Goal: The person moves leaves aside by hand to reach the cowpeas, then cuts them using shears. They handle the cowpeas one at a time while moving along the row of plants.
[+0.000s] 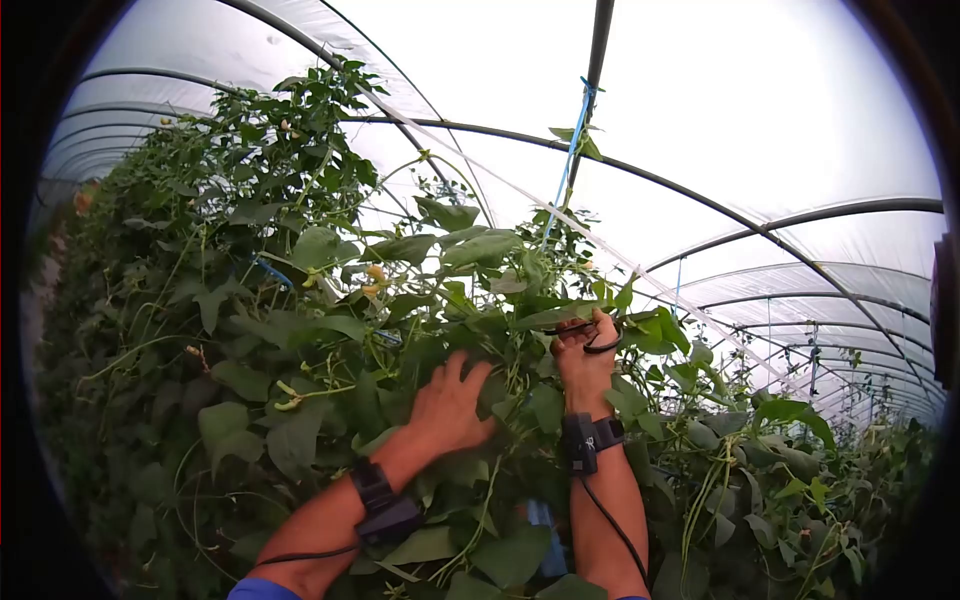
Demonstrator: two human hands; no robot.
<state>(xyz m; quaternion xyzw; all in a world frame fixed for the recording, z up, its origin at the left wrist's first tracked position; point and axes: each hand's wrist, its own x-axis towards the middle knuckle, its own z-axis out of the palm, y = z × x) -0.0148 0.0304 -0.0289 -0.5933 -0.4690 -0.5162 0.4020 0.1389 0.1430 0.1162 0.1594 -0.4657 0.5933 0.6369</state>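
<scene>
One pair of scissors (603,347) is being gripped by the right hand (584,345); beside it, leaves (480,250) are being touched by one open left hand (452,405).

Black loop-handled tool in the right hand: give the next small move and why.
I'd probably draw back the broad green leaf with the left hand: it hangs over the tool in the right hand, and the left looks open, gripping nothing visible.
</scene>
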